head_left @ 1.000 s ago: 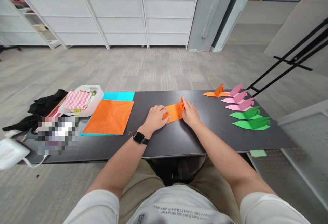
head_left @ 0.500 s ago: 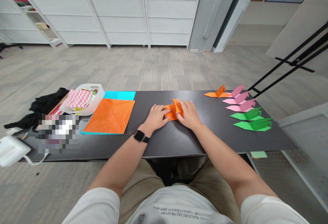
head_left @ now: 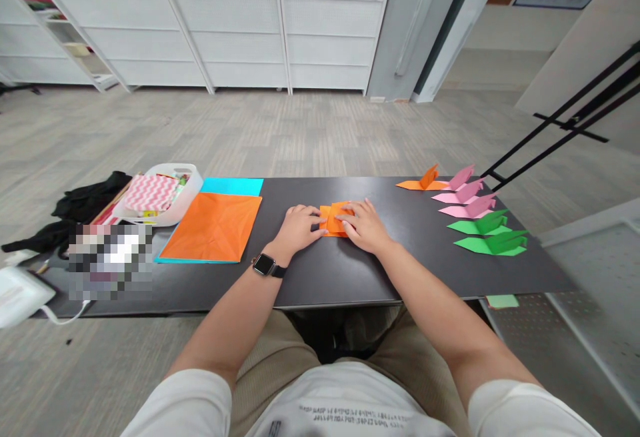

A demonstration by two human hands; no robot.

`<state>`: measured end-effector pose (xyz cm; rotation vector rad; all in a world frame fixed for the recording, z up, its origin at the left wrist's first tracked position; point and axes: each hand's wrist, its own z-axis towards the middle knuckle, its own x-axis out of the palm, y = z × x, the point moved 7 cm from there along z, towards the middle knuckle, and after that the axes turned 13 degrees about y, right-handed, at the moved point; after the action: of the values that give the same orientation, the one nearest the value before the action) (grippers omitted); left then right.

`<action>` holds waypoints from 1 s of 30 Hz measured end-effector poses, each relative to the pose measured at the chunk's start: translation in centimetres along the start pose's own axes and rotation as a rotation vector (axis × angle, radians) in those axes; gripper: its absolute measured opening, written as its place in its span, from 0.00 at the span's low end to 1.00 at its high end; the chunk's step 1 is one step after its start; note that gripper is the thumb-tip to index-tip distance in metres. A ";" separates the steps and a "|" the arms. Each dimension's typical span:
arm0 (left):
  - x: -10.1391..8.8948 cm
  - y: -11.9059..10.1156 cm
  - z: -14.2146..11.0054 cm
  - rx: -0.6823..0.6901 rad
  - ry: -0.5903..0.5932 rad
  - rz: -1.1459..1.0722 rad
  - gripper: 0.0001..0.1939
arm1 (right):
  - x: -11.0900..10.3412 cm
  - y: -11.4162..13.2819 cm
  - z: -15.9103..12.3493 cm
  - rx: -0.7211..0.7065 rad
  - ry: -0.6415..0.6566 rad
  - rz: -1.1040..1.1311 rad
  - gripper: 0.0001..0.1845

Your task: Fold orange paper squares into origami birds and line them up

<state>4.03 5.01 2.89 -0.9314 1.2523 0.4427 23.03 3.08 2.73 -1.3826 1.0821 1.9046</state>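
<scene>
Two hands press folded orange paper (head_left: 331, 220) flat
Our left hand (head_left: 301, 229) pins its left edge, fingers slightly spread; our right hand (head_left: 367, 225) spreads across its right side, mid-surface (head_left: 320, 277).

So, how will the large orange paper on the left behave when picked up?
The large orange paper looks thin, so it is probably light and floppy. Its creases suggest where it may bend. It lies flat over blue paper, so it might slide.
</scene>
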 end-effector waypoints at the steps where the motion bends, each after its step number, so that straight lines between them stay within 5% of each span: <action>1: -0.1 0.0 0.0 0.005 -0.002 -0.001 0.11 | 0.1 0.1 0.0 -0.013 0.014 0.003 0.19; 30: -0.6 0.4 0.1 -0.046 -0.041 -0.028 0.13 | 0.9 1.8 0.6 -0.085 0.109 0.017 0.19</action>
<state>3.61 5.41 3.37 -0.9732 1.1947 0.4685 21.03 2.67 2.52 -1.5444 1.0781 1.9268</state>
